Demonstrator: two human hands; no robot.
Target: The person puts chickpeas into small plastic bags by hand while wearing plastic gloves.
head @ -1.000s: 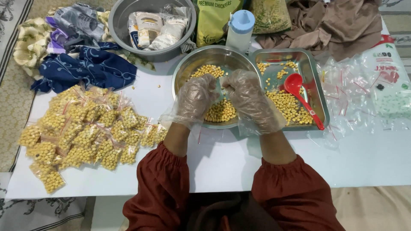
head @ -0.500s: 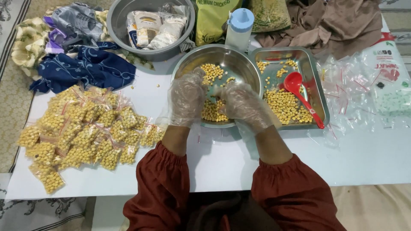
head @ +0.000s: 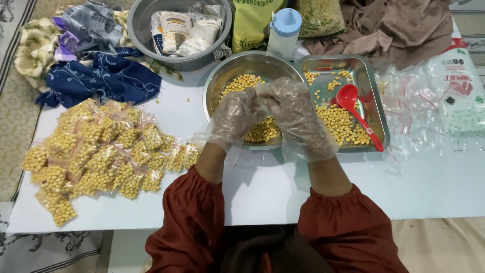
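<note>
Directly above the round steel bowl [head: 222,86] of yellow chickpeas [head: 262,132], the gloved left hand [head: 236,117] and right hand [head: 298,117] meet fingertip to fingertip, each grip pinched together on something too small to make out.

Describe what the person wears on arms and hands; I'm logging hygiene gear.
Both hands, left and right, wear loose, crinkly clear plastic gloves that end just past the wrists. The sleeves are rust-red fabric, gathered at the cuffs below bare forearms. No rings or watch show.
</note>
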